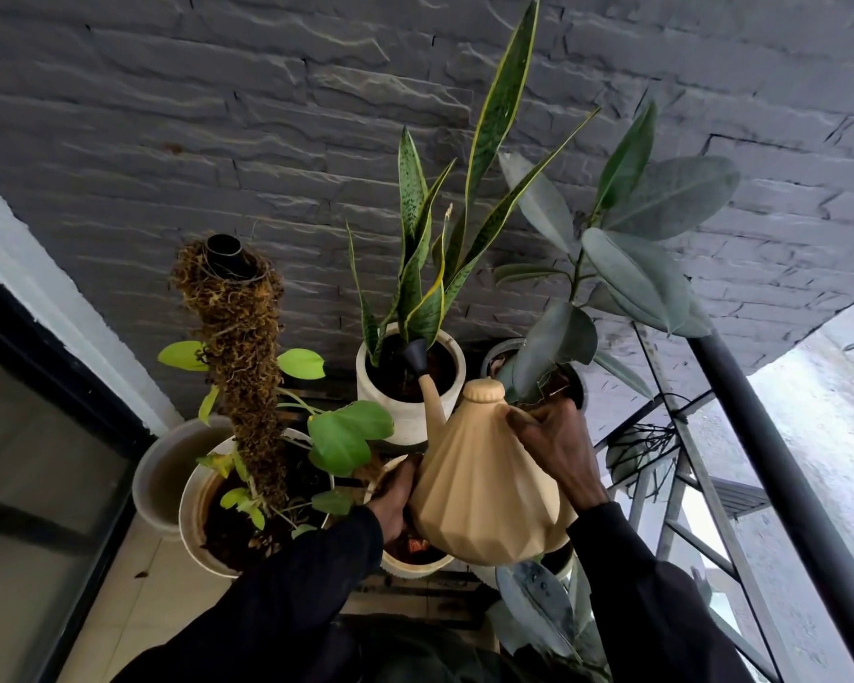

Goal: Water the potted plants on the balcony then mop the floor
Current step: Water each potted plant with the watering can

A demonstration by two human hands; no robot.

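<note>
Right hand (558, 451): fingers curled round the handle near the top of the watering can (484, 490), just right of its lid.
Left hand (395, 500): lies against the can's lower left side; its fingers run behind the can, so I cannot tell whether it grips.
Watering can: beige, faceted, held between both hands and tilted away from the person.
Spout rose (417, 354): black, ahead of and above the left hand, over the soil of the white pot (405, 411).
Snake plant (430, 268): stands upright in that white pot, beyond both hands.
Rubber plant (637, 268): just beyond and right of the right hand.
Moss pole (242, 347): left of the left hand, rising from a cream pot (193, 510) with pale green leaves.
Small pot (410, 564): below the can, beside the left wrist.
Stone wall (218, 115): grey, behind all the plants.
</note>
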